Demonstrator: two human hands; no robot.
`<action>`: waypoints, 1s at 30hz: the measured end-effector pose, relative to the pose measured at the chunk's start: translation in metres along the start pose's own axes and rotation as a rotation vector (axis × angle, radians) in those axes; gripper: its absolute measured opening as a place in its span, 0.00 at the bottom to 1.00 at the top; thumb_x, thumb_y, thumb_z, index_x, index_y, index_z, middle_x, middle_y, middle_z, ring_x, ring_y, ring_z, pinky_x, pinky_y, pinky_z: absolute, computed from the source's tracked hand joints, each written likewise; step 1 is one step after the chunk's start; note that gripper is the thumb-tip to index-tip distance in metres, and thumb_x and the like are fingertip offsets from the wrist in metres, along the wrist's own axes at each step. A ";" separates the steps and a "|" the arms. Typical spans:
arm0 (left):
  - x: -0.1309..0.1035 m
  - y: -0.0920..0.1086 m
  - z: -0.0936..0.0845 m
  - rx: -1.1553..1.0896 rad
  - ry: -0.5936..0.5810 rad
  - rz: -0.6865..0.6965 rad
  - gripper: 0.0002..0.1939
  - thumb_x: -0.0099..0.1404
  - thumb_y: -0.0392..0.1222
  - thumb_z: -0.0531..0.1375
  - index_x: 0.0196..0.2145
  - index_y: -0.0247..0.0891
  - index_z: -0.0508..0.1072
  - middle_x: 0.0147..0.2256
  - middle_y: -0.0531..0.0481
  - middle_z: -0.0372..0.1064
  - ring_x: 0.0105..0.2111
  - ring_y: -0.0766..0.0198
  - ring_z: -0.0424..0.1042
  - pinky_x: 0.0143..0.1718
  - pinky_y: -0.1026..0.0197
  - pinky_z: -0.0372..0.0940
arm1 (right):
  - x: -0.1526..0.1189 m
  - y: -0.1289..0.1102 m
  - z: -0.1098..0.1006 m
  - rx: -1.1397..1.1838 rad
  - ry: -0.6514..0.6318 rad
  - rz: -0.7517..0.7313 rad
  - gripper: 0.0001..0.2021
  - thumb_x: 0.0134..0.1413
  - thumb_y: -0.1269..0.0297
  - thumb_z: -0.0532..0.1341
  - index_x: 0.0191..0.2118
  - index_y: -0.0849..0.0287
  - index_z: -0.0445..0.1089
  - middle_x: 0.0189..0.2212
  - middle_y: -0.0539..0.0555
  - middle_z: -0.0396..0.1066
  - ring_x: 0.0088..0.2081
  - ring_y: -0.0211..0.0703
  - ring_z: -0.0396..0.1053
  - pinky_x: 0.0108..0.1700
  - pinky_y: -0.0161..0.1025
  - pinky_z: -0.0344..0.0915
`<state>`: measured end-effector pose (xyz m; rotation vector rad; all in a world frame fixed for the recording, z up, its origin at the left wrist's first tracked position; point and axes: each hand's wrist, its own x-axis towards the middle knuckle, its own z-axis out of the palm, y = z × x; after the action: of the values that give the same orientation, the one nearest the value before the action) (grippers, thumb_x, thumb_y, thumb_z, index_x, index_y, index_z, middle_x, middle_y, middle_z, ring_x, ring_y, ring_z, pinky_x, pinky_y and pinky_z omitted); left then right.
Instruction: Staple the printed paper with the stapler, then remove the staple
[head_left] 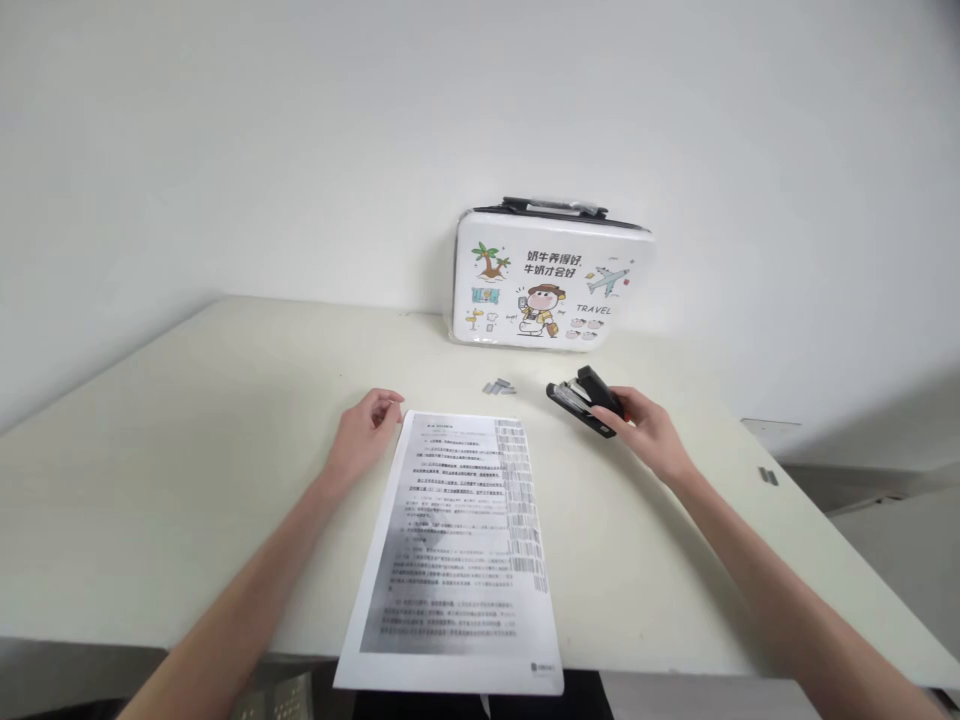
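My right hand [646,430] grips a black stapler [585,402] by its rear end, above the right part of the table. The stapler's top arm is raised and its metal inside shows. My left hand [367,430] rests on the table with its fingers curled, beside the top left corner of a printed sheet of paper [450,540]; I see nothing in it. The paper lies in front of me, its lower edge reaching past the table's front edge. Between the paper and the case sits a small pile of staple strips [499,386].
A white cartoon-printed case [551,285] with a black handle stands at the back of the white table [187,480], near the wall [300,150]. Near the table's right edge lies a small dark grey piece [768,476].
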<state>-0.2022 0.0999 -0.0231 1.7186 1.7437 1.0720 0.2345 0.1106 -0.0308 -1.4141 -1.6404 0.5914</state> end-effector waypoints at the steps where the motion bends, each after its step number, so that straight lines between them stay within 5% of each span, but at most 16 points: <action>1: 0.000 0.001 0.000 0.010 0.006 -0.006 0.13 0.68 0.50 0.57 0.43 0.42 0.75 0.31 0.52 0.77 0.31 0.59 0.73 0.37 0.59 0.64 | -0.006 0.005 -0.008 -0.017 -0.019 0.012 0.29 0.56 0.37 0.67 0.50 0.58 0.77 0.41 0.58 0.79 0.37 0.47 0.72 0.41 0.44 0.68; 8: -0.004 0.033 0.013 0.065 0.007 0.072 0.12 0.69 0.49 0.56 0.45 0.42 0.75 0.34 0.50 0.78 0.38 0.57 0.76 0.39 0.59 0.68 | -0.043 0.019 -0.043 -0.080 -0.186 -0.027 0.23 0.60 0.40 0.66 0.49 0.54 0.77 0.43 0.57 0.78 0.42 0.51 0.72 0.47 0.45 0.69; 13: -0.013 0.081 0.046 0.120 -0.475 0.291 0.16 0.75 0.53 0.55 0.50 0.44 0.76 0.49 0.47 0.79 0.49 0.54 0.77 0.49 0.55 0.71 | -0.053 0.028 -0.046 -0.043 -0.194 -0.054 0.22 0.61 0.41 0.66 0.50 0.53 0.76 0.43 0.57 0.77 0.43 0.51 0.73 0.46 0.44 0.70; 16: -0.023 0.099 0.065 0.267 -0.654 0.444 0.22 0.76 0.57 0.55 0.61 0.46 0.71 0.67 0.45 0.65 0.67 0.47 0.63 0.66 0.45 0.60 | -0.054 0.029 -0.045 -0.031 -0.186 -0.057 0.20 0.62 0.43 0.66 0.50 0.52 0.76 0.43 0.56 0.77 0.44 0.52 0.74 0.46 0.45 0.71; 19: -0.034 0.104 0.077 0.393 -0.788 0.455 0.36 0.75 0.65 0.54 0.72 0.46 0.58 0.77 0.42 0.39 0.76 0.40 0.39 0.71 0.38 0.48 | -0.053 0.029 -0.044 -0.002 -0.171 -0.040 0.20 0.61 0.44 0.67 0.49 0.52 0.75 0.44 0.56 0.78 0.44 0.51 0.75 0.48 0.46 0.71; 22: -0.038 0.101 0.085 0.461 -0.886 0.443 0.45 0.75 0.68 0.52 0.78 0.45 0.44 0.78 0.43 0.23 0.77 0.40 0.27 0.73 0.36 0.41 | -0.052 0.029 -0.044 0.034 -0.172 -0.017 0.20 0.60 0.44 0.67 0.50 0.53 0.75 0.45 0.56 0.79 0.45 0.52 0.76 0.50 0.46 0.72; 30: -0.016 0.093 0.093 0.501 -0.847 0.485 0.46 0.72 0.69 0.55 0.78 0.48 0.45 0.78 0.45 0.26 0.76 0.39 0.28 0.73 0.35 0.41 | -0.052 0.027 -0.045 0.105 -0.156 0.062 0.21 0.66 0.42 0.61 0.52 0.52 0.76 0.54 0.57 0.78 0.55 0.55 0.74 0.59 0.49 0.69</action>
<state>-0.0707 0.0950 -0.0079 2.4752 1.1002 -0.0453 0.2857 0.0594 -0.0450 -1.3752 -1.6652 0.8298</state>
